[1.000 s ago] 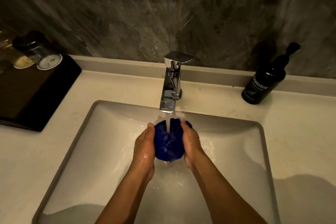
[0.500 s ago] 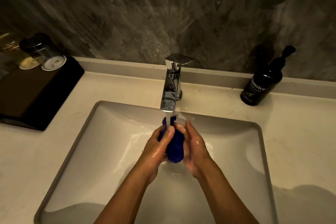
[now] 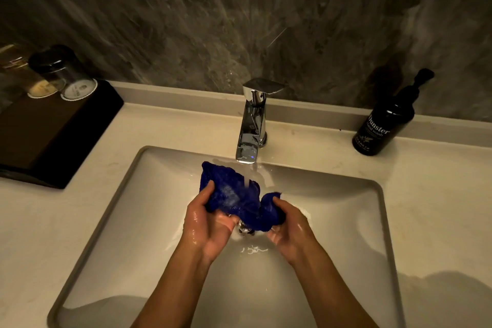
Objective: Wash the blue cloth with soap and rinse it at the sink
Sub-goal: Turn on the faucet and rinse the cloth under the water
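Observation:
The wet blue cloth (image 3: 234, 194) is spread out between both hands over the white sink basin (image 3: 346, 221). Water runs from the chrome faucet (image 3: 251, 125) onto its middle. My left hand (image 3: 206, 221) grips the cloth's left part, thumb on top. My right hand (image 3: 287, 224) holds the bunched right end. Both hands are wet and shiny. The drain is partly hidden under the cloth and hands.
A black pump bottle of hand wash (image 3: 383, 122) stands on the counter at the back right. A dark tray (image 3: 53, 141) with two upturned glasses (image 3: 66, 74) sits at the left. A dark stone wall rises behind the pale counter (image 3: 439, 208).
The cloth was balled up and pressed between my palms under the stream. My hands have since moved apart and lower, and the cloth now hangs open between them.

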